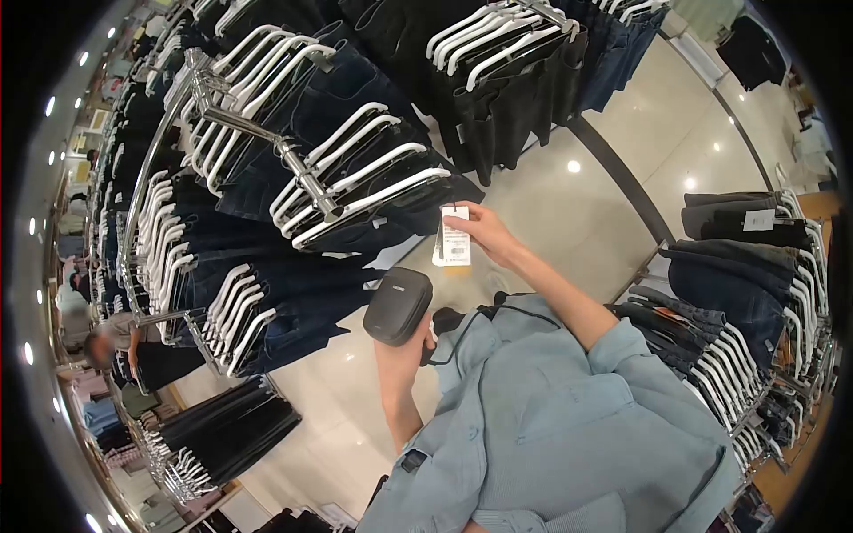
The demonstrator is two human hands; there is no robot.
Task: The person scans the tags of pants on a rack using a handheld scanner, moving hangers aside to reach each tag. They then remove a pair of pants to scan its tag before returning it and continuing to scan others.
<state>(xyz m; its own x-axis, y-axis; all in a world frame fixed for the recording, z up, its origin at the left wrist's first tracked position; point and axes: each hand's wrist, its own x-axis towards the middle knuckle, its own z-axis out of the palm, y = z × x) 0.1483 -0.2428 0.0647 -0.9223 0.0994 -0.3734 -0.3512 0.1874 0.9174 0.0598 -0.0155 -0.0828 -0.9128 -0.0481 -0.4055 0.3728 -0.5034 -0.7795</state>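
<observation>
My right hand (478, 229) pinches the top of a white price tag (457, 240) with printed text and a barcode. The tag hangs by a dark string beside dark jeans (426, 209) on the nearest white hangers. Lower and to the left, my left hand (409, 354) is wrapped round a dark grey rounded device (397, 306), its top face towards the camera. The device is apart from the tag. Most of the left fingers are hidden beneath it.
A chrome rack (267, 138) with rows of jeans stands at the left. More dark trousers (511, 115) hang at the top. Another rack with jeans (729, 266) stands at the right. A person (111, 342) is at the far left. Pale tiled floor (569, 204) lies between the racks.
</observation>
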